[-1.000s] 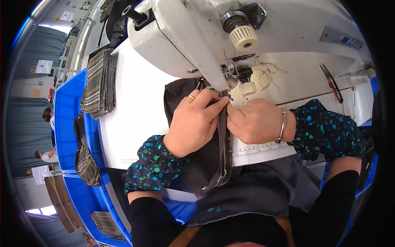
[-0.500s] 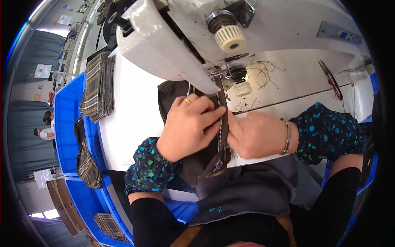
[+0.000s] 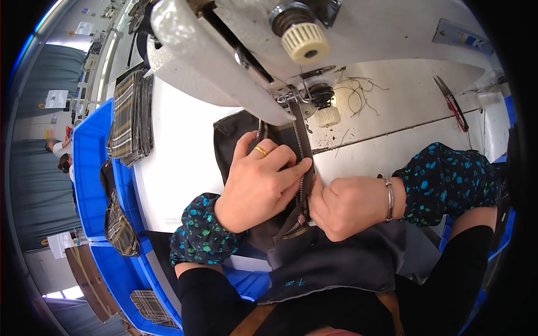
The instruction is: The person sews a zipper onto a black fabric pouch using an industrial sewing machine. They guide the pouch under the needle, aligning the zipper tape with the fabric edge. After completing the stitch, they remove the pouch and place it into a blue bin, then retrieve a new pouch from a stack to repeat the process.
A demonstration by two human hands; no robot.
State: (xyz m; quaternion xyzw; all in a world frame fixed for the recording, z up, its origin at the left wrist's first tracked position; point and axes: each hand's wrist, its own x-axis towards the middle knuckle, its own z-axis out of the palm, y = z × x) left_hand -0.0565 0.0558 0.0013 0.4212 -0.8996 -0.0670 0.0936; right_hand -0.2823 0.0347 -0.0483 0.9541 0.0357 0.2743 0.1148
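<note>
A dark brown fabric piece [image 3: 228, 137] with a metal-toothed zipper [image 3: 298, 133] lies under the head of a white sewing machine [image 3: 202, 61]. The zipper's far end runs beneath the presser foot [image 3: 289, 98]. My left hand [image 3: 260, 182] rests on the fabric, fingers bent, its thumb and index finger closed at the zipper. Against the zipper's right edge, my right hand [image 3: 350, 206] is closed in a pinch on the tape. The near end of the zipper curves toward me, over the table's front edge. Both fingertips partly hide the tape.
Red-handled scissors [image 3: 454, 106] lie at the right, and loose threads [image 3: 358, 92] behind the needle area. To the left are a stack of plaid fabric pieces [image 3: 130, 117] and blue bins [image 3: 92, 151]. A dark apron [image 3: 336, 257] covers my lap. People [image 3: 64, 154] are far left.
My right hand has slid toward me along the zipper edge and closed more tightly. My left hand has shifted slightly nearer, and its fingers have spread a little. The machine appears slightly farther left.
</note>
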